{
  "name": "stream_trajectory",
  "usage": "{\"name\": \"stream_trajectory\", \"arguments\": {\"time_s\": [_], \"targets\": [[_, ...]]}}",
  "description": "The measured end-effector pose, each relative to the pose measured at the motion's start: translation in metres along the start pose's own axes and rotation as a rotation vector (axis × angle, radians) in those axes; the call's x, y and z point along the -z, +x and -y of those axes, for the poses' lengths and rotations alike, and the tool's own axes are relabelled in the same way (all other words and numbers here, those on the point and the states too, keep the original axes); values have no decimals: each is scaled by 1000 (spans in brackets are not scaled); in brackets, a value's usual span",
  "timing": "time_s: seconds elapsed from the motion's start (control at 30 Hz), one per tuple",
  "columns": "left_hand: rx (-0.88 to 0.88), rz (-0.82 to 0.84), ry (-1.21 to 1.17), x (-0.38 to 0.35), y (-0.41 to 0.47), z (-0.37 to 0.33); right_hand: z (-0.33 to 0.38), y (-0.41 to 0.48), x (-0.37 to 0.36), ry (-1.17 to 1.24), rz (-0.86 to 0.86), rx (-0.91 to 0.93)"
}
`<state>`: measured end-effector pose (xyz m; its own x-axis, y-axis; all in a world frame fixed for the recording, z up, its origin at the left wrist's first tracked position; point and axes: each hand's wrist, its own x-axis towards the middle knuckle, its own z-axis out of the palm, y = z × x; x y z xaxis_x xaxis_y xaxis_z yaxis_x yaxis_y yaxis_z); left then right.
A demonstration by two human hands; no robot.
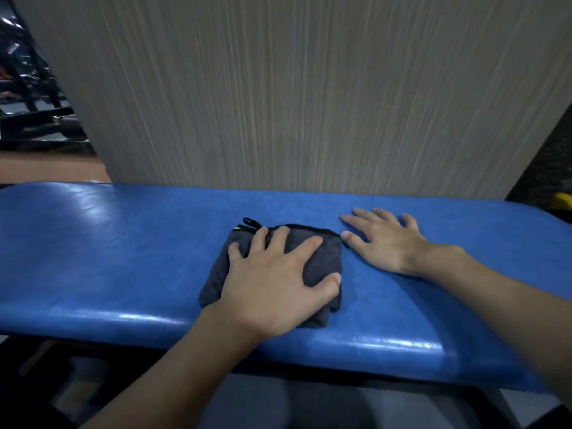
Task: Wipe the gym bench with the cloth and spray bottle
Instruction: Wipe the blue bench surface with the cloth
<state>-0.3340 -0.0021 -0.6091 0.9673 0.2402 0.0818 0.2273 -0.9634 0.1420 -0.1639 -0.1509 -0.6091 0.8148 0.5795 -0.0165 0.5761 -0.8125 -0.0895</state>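
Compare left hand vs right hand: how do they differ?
Left hand presses on the grey cloth; right hand lies on the bare blue bench. Left hand sits nearer the front edge; right hand is farther back, beside the cloth. Shared: both palm-down, fingers spread, gripping nothing.

Colours of bench, cloth and wall.
Glossy blue bench pad (123, 243); dark grey cloth (278, 239) (black trim, yellow tag); grey-beige streaked wall panel (294, 88).
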Motion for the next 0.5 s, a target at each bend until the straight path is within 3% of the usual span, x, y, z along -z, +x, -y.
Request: {"name": "stream_trajectory", "arguments": {"time_s": [0.5], "targets": [[75, 49, -36, -3, 186, 18, -6, 5, -13, 25, -51, 40]]}}
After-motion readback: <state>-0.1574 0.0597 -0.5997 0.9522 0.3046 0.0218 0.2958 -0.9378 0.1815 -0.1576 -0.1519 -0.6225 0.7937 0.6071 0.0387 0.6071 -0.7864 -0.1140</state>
